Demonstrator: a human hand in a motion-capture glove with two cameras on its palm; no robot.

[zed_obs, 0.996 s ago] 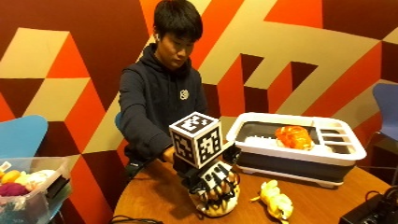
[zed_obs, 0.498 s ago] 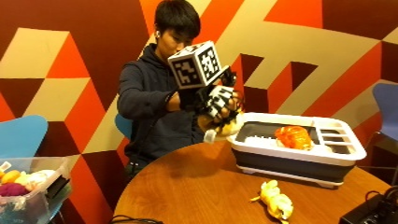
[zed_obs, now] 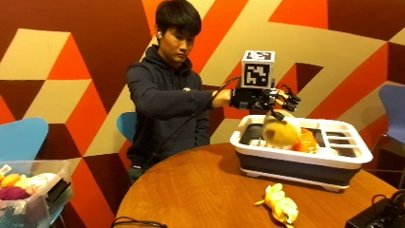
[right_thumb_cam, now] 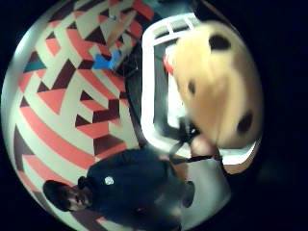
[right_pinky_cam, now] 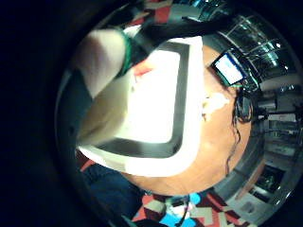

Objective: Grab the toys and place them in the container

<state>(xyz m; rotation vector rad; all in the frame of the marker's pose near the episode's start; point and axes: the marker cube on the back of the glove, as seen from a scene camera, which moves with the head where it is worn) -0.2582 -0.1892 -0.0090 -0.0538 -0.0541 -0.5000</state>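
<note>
At the centre right of the outside view, the gloved right hand was stretched out over the white and grey container, which stood on the round wooden table. Its fingers spread wide and held nothing. Just below the hand a tan plush toy sat at the container's opening, beside an orange toy already inside; whether the plush was touching the bottom could not be told. Lower in the frame, a yellow toy lay on the table in front of the container, well apart from it. At the lower left a clear bin with coloured items stood beside a blue chair.

Moving to the little finger side palm view, the container filled the middle of the frame with its white rim and dark inner band. A pale blurred shape, probably the plush toy, covered the upper left. The yellow toy showed as a pale spot on the table right of the container.

Across the thumb side palm view, the plush toy, tan with dark spots, took up the right half, close to the palm. The container's white rim ran behind it. The person's dark hoodie was at the bottom.
</note>
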